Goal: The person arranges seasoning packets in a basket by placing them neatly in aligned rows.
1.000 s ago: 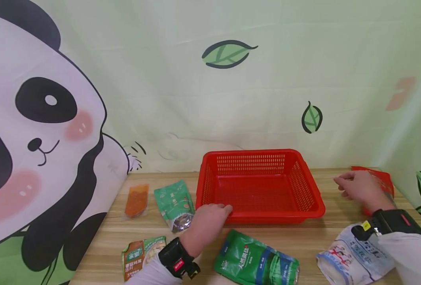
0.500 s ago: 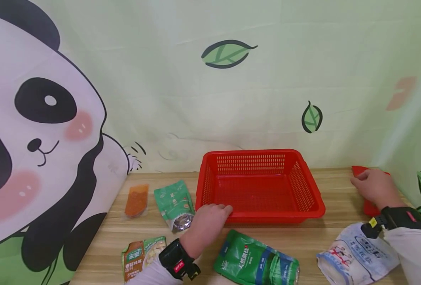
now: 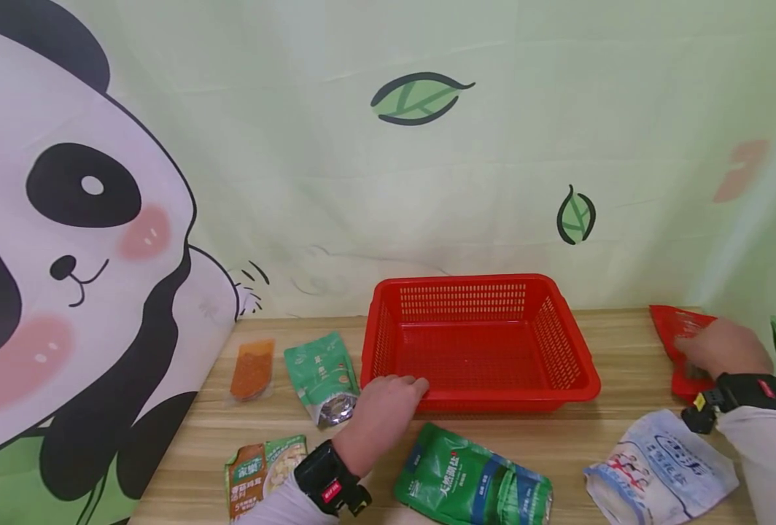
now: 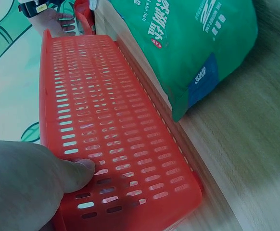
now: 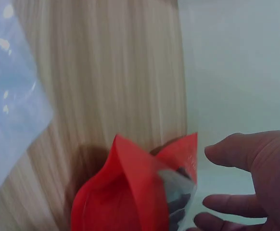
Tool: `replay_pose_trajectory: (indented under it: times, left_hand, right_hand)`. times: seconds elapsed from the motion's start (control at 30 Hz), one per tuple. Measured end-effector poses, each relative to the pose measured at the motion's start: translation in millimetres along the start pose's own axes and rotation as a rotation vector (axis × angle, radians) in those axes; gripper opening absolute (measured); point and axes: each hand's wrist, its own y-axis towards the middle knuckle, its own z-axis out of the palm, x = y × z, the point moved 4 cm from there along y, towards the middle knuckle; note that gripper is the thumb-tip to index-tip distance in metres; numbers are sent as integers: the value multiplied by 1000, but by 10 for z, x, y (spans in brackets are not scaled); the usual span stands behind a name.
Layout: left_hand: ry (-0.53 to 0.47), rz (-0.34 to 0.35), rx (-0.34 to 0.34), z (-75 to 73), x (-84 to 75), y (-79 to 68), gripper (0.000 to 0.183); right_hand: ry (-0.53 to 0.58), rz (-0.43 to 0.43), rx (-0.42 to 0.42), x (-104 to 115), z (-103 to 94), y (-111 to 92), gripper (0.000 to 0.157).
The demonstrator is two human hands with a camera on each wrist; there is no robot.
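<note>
My left hand (image 3: 381, 415) grips the near left rim of a red plastic basket (image 3: 493, 400). In the left wrist view its thumb (image 4: 80, 174) presses the slotted outer wall, with fingers dimly visible through the slots. At the far right, my right hand (image 3: 726, 348) is beside a red pouch (image 3: 672, 328) that lies on the table and is partly hidden by it. The right wrist view has that red pouch (image 5: 106, 202) standing in folds, showing a clear window with dark contents. There the right thumb and fingers (image 5: 234, 204) are spread apart, with a gap to the pouch.
A white and blue pouch (image 3: 664, 467) lies front right, a large green pouch (image 3: 460, 470) before the basket. To the left are a smaller green pouch (image 3: 319, 368), an orange packet (image 3: 253, 368) and a brown-green packet (image 3: 250, 477). A printed curtain (image 3: 335, 182) hangs behind.
My right hand has moved right, over and then past the red pouch, uncovering more of its left side. The left hand and basket have stayed still.
</note>
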Motion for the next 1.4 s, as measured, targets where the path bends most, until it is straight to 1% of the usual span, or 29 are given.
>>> replay_pose_trajectory:
  times: [0.1,0.2,0.4,0.5,0.57,0.7,0.8,0.87,1.13,1.3,1.4]
  left_hand:
    - [-1,-2,3,5,0,1,47]
    - [-3,-2,5,7,1,1,47]
    - [3,-1,4,5,-1,2,46]
    - [7,0,4,3,-7,2,46]
    - [7,0,4,2,-10,2,45]
    - [5,-2,8,-6,-10,-1,45]
    - [1,-8,15,-10,-3,-5,48]
    - [-1,-10,23,-9,5,-6,50]
    - [-6,-11,29,1,23,-6,50]
    - [12,-6,18,0,10,-7,46]
    - [21,-6,7,3,7,-8,46]
  right_hand:
    - [16,21,20,-34,8,-7,43]
    - [31,40,51,-58,32,-22,47]
    - [-10,124,103,-83,68,-16,74]
    - [-19,158,121,-103,94,-2,81]
    - [-23,162,129,-121,120,6,84]
    - [-65,152,131,-139,157,44,86]
    - [-105,137,128,-136,167,74,86]
    - [-113,130,133,-133,175,77,86]
    - [-97,156,146,-115,194,55,88]
    - [-125,142,144,-88,198,44,85]
    - [-108,132,136,-85,201,34,84]
